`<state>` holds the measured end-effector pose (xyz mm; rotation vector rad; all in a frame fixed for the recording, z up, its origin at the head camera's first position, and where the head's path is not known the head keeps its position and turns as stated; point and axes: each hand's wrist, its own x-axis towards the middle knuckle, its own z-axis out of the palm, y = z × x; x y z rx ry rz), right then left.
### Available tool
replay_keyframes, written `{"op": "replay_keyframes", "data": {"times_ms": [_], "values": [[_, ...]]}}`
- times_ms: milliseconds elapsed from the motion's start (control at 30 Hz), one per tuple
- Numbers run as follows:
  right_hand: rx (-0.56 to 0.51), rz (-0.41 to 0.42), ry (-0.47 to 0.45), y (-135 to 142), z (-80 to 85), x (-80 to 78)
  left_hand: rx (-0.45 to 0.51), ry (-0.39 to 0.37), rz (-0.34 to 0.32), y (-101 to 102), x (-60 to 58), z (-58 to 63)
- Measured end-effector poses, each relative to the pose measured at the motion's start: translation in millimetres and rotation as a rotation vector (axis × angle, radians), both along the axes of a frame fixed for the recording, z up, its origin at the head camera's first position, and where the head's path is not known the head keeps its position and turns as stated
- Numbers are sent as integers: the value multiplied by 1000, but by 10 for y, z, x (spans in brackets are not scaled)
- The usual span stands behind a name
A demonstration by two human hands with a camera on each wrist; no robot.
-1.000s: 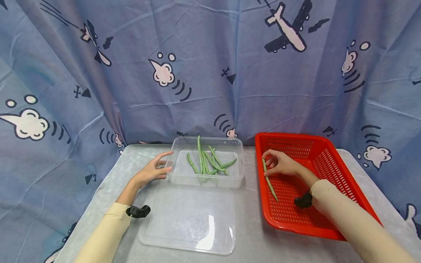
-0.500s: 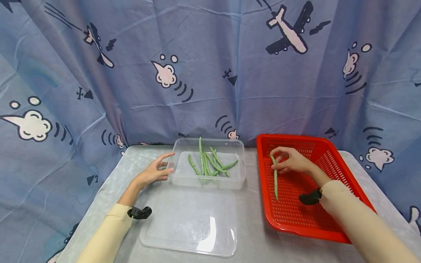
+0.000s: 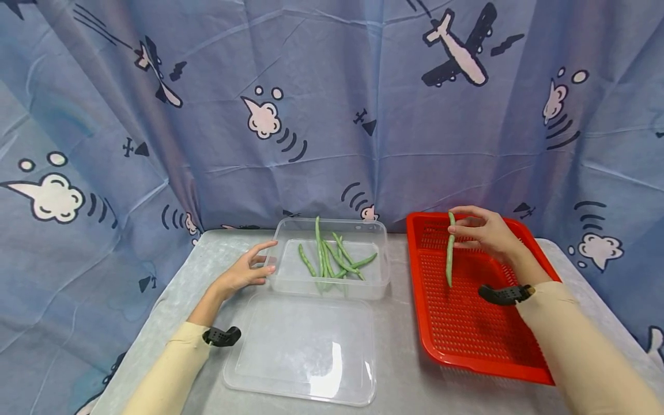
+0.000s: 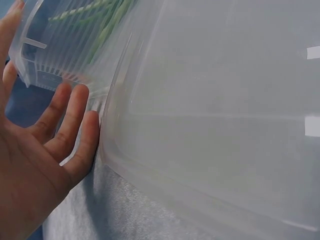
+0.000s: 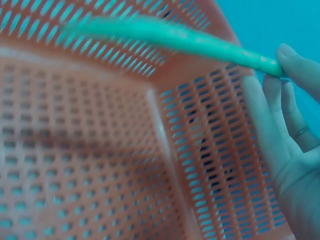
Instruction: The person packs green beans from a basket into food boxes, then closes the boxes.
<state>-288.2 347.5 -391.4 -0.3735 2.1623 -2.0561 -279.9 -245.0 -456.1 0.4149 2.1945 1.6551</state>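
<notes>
My right hand [image 3: 485,233] pinches a long green bean [image 3: 449,256] near its top end, thumb against fingers, over the back part of the red basket [image 3: 425,323]. In the right wrist view the green bean [image 5: 170,36] stretches out from the fingertips across the basket's slotted wall. At the left end of the clear plastic container [image 3: 332,286], my left hand [image 3: 246,270] rests its spread fingertips at the wall. Several green beans [image 3: 339,262] lie crossed in that container, one leaning up past the back rim. The left wrist view shows the relaxed fingers [image 4: 72,120] beside the container.
A clear lid [image 3: 301,351] lies flat on the grey table [image 3: 394,357], just in front of the container. Behind the table hangs a blue curtain [image 3: 311,178] printed with planes. Bare table separates the container from the basket.
My right hand has lifted the green bean from the basket's left side, moving right, back and up; the bean now hangs nearly upright. The left hand stays at the container.
</notes>
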Motion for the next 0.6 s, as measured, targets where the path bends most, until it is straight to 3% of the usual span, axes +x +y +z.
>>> {"op": "replay_keyframes", "data": {"times_ms": [133, 367, 600], "values": [[-42, -8, -3, -52, 59, -13, 3, 2, -2, 2, -7, -3], [-104, -128, -2, -214, 171, -54, 4, 0, -6, 4, -6, 0], [-119, -90, 29, -516, 347, -186, -2, -5, 2, -4, -5, 6]]}}
